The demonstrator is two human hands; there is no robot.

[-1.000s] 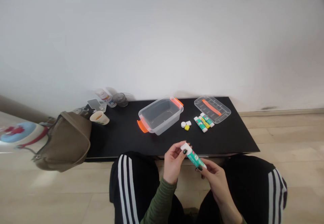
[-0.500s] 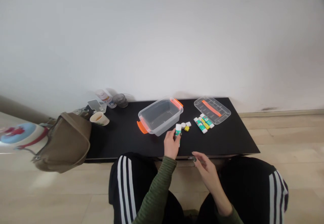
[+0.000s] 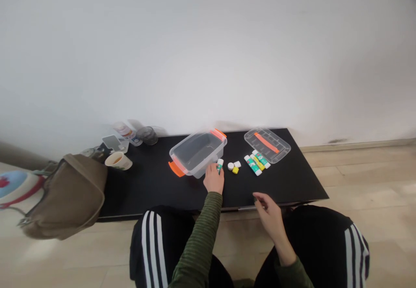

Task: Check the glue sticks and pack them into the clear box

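My left hand (image 3: 214, 179) is closed around a glue stick (image 3: 220, 165) with a white cap and a green label, by the near right side of the clear plastic box (image 3: 202, 170). Its lower part is hidden by my fingers. At the front edge of the table hovers my right hand (image 3: 270, 216), loosely curved, with nothing visible in it. Just right of the held stick lie two white caps (image 3: 230, 166) and a yellow cap (image 3: 235, 171). Farther right, two green-and-white glue sticks (image 3: 252, 165) lie with a yellow one (image 3: 258, 162) between them.
A clear lid (image 3: 282, 149) with an orange handle lies at the back right of the black table (image 3: 143, 188). On the left stand a paper cup (image 3: 118, 161), a dark glass (image 3: 147, 135), a bottle (image 3: 127, 133) and a brown bag (image 3: 69, 197). A wall rises behind.
My left hand has moved the glue stick leftward and tilted it, closer to the box. My right hand has shifted slightly right. The whole view has turned a little, sliding the table left.
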